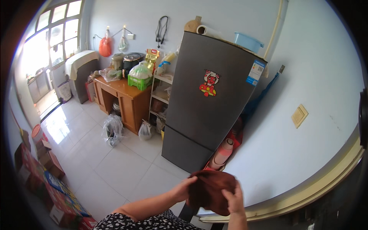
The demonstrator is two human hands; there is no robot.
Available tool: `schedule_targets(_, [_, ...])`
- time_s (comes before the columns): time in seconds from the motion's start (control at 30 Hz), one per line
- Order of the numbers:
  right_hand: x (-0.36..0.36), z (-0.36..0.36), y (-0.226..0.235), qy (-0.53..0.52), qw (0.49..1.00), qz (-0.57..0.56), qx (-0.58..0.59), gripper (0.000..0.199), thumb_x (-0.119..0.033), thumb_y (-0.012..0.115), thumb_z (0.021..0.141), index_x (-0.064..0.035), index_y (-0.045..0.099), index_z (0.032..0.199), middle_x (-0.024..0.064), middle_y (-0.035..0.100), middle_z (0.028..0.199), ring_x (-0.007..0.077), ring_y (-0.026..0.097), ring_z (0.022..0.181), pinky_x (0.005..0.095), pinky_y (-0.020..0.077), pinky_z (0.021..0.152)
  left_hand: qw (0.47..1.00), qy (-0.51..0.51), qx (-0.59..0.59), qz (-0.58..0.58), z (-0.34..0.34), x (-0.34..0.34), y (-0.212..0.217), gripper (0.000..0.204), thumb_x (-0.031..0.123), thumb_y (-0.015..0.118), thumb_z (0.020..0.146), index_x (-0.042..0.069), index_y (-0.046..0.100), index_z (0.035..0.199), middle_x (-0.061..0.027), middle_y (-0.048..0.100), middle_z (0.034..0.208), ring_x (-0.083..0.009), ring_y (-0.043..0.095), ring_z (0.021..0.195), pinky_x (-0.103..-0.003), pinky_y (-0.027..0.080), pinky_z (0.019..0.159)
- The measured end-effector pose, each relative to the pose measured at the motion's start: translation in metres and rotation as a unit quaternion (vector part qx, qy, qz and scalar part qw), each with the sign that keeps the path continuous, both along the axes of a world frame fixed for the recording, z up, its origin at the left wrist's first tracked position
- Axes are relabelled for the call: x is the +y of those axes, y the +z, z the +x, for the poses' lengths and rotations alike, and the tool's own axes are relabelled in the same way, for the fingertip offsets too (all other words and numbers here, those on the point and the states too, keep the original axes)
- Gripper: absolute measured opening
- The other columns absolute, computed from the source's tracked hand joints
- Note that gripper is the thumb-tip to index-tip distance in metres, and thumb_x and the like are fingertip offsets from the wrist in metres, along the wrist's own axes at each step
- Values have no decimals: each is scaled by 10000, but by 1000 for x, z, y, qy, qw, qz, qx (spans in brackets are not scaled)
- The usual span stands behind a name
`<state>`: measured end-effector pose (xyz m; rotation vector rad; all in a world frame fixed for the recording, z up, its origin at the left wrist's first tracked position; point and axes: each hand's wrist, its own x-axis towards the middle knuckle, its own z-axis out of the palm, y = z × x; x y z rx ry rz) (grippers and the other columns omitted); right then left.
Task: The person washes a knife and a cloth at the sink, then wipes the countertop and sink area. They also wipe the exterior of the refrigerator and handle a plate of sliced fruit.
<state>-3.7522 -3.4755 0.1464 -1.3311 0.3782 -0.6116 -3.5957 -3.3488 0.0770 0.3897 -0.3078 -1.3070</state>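
A dark reddish-brown cloth (210, 188) hangs spread between my two hands at the lower middle of the head view. My left hand (184, 190) grips its left edge, with the fingers partly hidden by the fabric. My right hand (234, 199) pinches the right side, thumb lying over the front. The cloth is a little bunched along its top and slightly blurred. Just beyond it stands a pink thermos flask (222, 153) beside the base of a dark grey refrigerator (209, 92).
A wooden desk (130, 99) carrying a green basket (138, 82) and pots stands along the back wall, next to a white shelf rack (160, 96). Plastic bags (112, 128) lie on the tiled floor (122, 165). Boxes (57, 188) line the left side; a door frame (306, 195) curves at right.
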Motion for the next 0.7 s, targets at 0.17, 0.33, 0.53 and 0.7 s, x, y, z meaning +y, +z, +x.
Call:
schedule_targets(0.17, [13, -13, -7, 267, 954, -133, 38, 402, -94, 650, 835, 11, 462, 1175, 80, 583, 1104, 120, 551, 999, 271, 442, 877, 975, 203, 52, 67, -54, 24, 2, 370, 360, 423, 945, 105, 475, 1208, -70, 552, 1184, -211, 537, 1080, -387, 426, 936])
schedule_targets(0.33, [59, -29, 3, 385, 863, -327, 17, 357, -248, 643, 834, -35, 502, 1083, 126, 580, 934, 240, 593, 814, 327, 486, 717, 842, 391, -322, 186, -96, 59, -3, 296, 293, 498, 920, 99, 491, 1143, -63, 576, 1036, -193, 563, 906, -355, 472, 781])
schedule_targets(0.53, [108, -74, 13, 298, 743, -572, -178, 257, -336, 598, 830, -94, 510, 822, 70, 546, 750, 290, 586, 660, 382, 486, 542, 821, 561, -110, -12, -166, 55, -18, 255, 217, 485, 880, 60, 488, 1080, -22, 499, 901, -134, 484, 735, -262, 429, 695])
schedule_targets(0.7, [95, -101, 26, 219, 783, -545, -206, 237, -304, 600, 827, -94, 503, 778, 81, 550, 687, 293, 583, 629, 395, 469, 530, 671, 570, -400, 254, -254, 67, 25, 366, 247, 459, 927, 46, 406, 1229, -62, 530, 1053, -172, 520, 984, -300, 437, 856])
